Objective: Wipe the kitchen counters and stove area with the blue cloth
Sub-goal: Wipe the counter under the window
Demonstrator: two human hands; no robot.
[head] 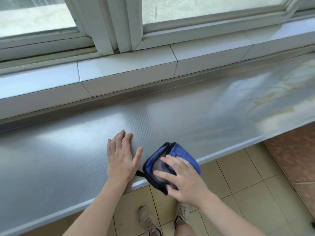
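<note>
Both hands lie flat and open: left hand (121,156) on the counter (71,150), right hand (183,178) pressing the blue cloth (182,153).

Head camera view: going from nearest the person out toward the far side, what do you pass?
Shoes on the floor tiles → right hand pressing the blue cloth, with the left hand flat beside it → textured metal counter → white tiled sill → window frame.
</note>
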